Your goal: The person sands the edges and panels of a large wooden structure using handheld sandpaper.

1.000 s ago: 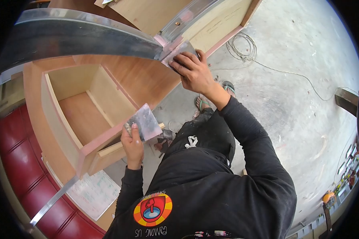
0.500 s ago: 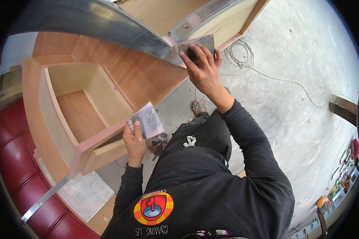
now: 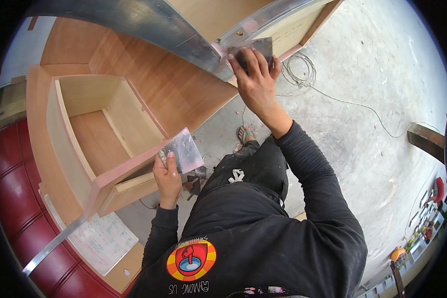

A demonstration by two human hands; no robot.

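The small metal blade (image 3: pixel 260 46) lay flat against the pink-smeared corner joint where two lengths of metal trim (image 3: pixel 149 25) met. The right hand (image 3: pixel 256 84) pressed it there, its fingers spread over the blade's face and the thumb hooked round the far edge. Below and to the left of that grip, the left hand (image 3: pixel 167 179) was closed on a wider scraper plate (image 3: pixel 184 149), thumb on top, the plate tilted upward. Just beside this grip stood the front edge of an open drawer (image 3: pixel 99 129). A coiled cable (image 3: pixel 298 64) lay on the concrete floor (image 3: pixel 372 99) right of the upper grip.
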